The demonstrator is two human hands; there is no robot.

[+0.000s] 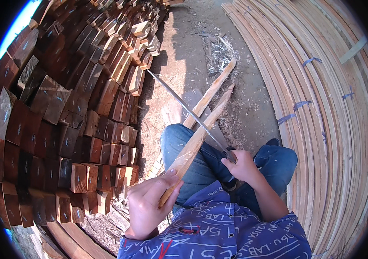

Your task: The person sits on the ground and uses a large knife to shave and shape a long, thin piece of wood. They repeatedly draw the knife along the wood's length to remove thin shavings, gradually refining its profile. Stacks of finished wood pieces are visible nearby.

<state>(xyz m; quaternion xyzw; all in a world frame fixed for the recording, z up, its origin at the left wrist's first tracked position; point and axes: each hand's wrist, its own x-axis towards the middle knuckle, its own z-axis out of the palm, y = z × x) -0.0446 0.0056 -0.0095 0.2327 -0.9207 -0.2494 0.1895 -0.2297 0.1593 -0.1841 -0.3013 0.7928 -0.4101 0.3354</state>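
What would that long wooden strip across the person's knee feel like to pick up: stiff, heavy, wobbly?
The wooden strip looks thin and narrow, so probably light. It spans from the left hand to the ground without visible sag, so likely fairly stiff, though such a long slat may flex a little. Its rough sawn face should not be slippery. The right hand holds a long blade against it.

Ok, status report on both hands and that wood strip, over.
Left hand gripping near end of wood strip across the lap. Right hand holding long blade on the strip. Second strip lies on the ground beyond.
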